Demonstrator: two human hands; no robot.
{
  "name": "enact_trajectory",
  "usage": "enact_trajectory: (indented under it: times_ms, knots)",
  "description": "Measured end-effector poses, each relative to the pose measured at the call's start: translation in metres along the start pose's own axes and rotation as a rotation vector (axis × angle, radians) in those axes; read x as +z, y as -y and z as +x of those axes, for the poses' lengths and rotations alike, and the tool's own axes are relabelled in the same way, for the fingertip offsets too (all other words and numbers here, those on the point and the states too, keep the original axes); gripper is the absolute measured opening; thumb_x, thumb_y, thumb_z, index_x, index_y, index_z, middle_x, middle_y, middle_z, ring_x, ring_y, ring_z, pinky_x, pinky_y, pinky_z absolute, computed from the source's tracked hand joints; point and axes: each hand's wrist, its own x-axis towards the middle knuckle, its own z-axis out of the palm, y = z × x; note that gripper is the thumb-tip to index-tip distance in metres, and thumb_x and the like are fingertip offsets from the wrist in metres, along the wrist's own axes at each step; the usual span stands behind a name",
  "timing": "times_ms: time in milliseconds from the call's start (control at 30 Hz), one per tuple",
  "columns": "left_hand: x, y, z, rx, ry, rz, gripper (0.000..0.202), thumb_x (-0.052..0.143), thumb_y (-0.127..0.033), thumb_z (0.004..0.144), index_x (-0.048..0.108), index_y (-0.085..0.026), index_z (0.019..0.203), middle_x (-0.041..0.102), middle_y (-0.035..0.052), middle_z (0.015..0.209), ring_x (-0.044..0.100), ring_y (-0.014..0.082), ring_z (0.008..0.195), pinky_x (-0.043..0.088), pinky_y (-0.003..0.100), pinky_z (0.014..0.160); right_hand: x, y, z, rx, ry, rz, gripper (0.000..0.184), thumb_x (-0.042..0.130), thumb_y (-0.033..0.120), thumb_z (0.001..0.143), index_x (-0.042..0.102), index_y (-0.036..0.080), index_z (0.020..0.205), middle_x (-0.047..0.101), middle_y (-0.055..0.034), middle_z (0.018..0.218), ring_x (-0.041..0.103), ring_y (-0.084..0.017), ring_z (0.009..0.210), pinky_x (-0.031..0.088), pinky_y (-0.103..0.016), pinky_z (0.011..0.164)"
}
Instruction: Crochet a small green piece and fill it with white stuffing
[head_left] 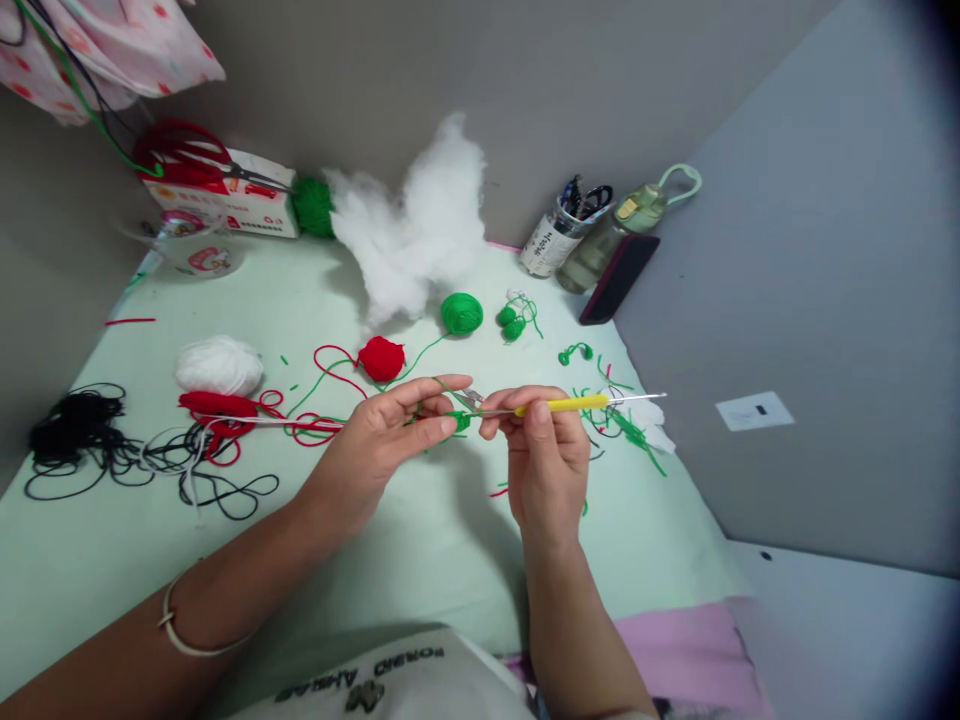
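Observation:
In my right hand (551,455) I grip a crochet hook (574,404) by its yellow handle, its metal end pointing left toward the other hand. Between the thumb and fingers of my left hand (394,430) is a small green crochet piece (461,421). Green yarn passes over the left index finger. The hook's tip meets the green piece, but the exact stitch is too small to make out. A green yarn ball (461,314) lies beyond the hands, with a strand running down toward the left hand. Near it sits a red yarn ball (382,359).
White stuffing (420,225) is heaped at the back. Black yarn (79,425) and a white yarn ball (219,366) lie left. Red-handled scissors (191,155) rest on a box. A pen cup (551,240), a bottle (600,245) and a phone (620,280) stand back right, above yarn scraps (634,430).

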Motion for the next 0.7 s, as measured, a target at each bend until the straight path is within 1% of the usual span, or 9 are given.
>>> enact_trajectory:
  times_ms: [133, 267, 367, 433, 500, 567, 633, 700]
  knots:
    - [0.000, 0.000, -0.002, 0.027, -0.015, 0.027, 0.034, 0.083, -0.030, 0.084, 0.081, -0.033, 0.117, 0.060, -0.0006, 0.093, 0.056, 0.0151, 0.093, 0.045, 0.026, 0.088, 0.000, 0.001, -0.004, -0.077, 0.017, -0.073, 0.020, 0.057, 0.032, 0.103, 0.072, 0.022, 0.096, 0.075, -0.0031, 0.091, 0.069, -0.013, 0.072, 0.058, -0.031, 0.070]
    - [0.000, -0.001, -0.002, 0.054, -0.027, 0.056, 0.031, 0.081, -0.027, 0.085, 0.081, -0.034, 0.115, 0.059, -0.0016, 0.092, 0.057, 0.0123, 0.090, 0.045, 0.024, 0.087, 0.000, 0.001, -0.005, -0.203, 0.044, -0.194, 0.021, 0.053, 0.024, 0.104, 0.073, 0.023, 0.099, 0.074, -0.0032, 0.093, 0.070, -0.014, 0.075, 0.059, -0.031, 0.069]
    - [0.001, -0.001, -0.002, 0.066, -0.041, 0.065, 0.030, 0.080, -0.025, 0.086, 0.082, -0.033, 0.114, 0.060, -0.0013, 0.091, 0.057, 0.0119, 0.088, 0.047, 0.024, 0.085, 0.000, 0.001, -0.006, -0.290, 0.063, -0.283, 0.023, 0.050, 0.019, 0.104, 0.072, 0.024, 0.102, 0.074, -0.0037, 0.094, 0.071, -0.016, 0.080, 0.059, -0.031, 0.067]
    - [0.002, 0.000, -0.003, 0.079, -0.049, 0.067, 0.031, 0.080, -0.025, 0.085, 0.081, -0.033, 0.116, 0.060, -0.0012, 0.091, 0.058, 0.0124, 0.089, 0.048, 0.024, 0.086, -0.001, 0.000, -0.007, -0.373, 0.093, -0.379, 0.023, 0.050, 0.016, 0.104, 0.072, 0.024, 0.104, 0.075, -0.0043, 0.094, 0.071, -0.018, 0.084, 0.060, -0.034, 0.070]
    - [0.003, 0.001, -0.003, 0.092, -0.053, 0.067, 0.034, 0.081, -0.027, 0.086, 0.080, -0.034, 0.119, 0.061, -0.0015, 0.091, 0.059, 0.0123, 0.091, 0.048, 0.024, 0.088, -0.001, -0.001, -0.008, -0.485, 0.127, -0.479, 0.023, 0.051, 0.013, 0.102, 0.071, 0.024, 0.108, 0.075, -0.0046, 0.093, 0.071, -0.019, 0.089, 0.061, -0.037, 0.077]
    - [0.003, 0.003, -0.003, 0.101, -0.065, 0.058, 0.036, 0.082, -0.029, 0.086, 0.079, -0.035, 0.121, 0.060, -0.0025, 0.090, 0.059, 0.0113, 0.090, 0.048, 0.022, 0.087, 0.000, -0.003, -0.009, -0.586, 0.146, -0.531, 0.023, 0.053, 0.010, 0.101, 0.070, 0.022, 0.110, 0.075, -0.0049, 0.091, 0.072, -0.020, 0.092, 0.061, -0.039, 0.081]
    - [0.004, 0.005, -0.003, 0.105, -0.080, 0.042, 0.037, 0.084, -0.029, 0.084, 0.079, -0.035, 0.120, 0.059, -0.0036, 0.090, 0.058, 0.0099, 0.088, 0.048, 0.020, 0.084, 0.001, -0.005, -0.009, -0.631, 0.140, -0.528, 0.025, 0.053, 0.008, 0.100, 0.069, 0.021, 0.113, 0.075, -0.0053, 0.091, 0.072, -0.020, 0.093, 0.061, -0.039, 0.082]
    - [0.005, 0.007, -0.003, 0.104, -0.092, 0.023, 0.039, 0.086, -0.029, 0.083, 0.079, -0.035, 0.120, 0.059, -0.0043, 0.089, 0.058, 0.0090, 0.086, 0.048, 0.019, 0.083, 0.001, -0.008, -0.011, -0.641, 0.116, -0.526, 0.027, 0.052, 0.008, 0.100, 0.070, 0.022, 0.115, 0.075, -0.0051, 0.092, 0.072, -0.020, 0.092, 0.061, -0.039, 0.081]
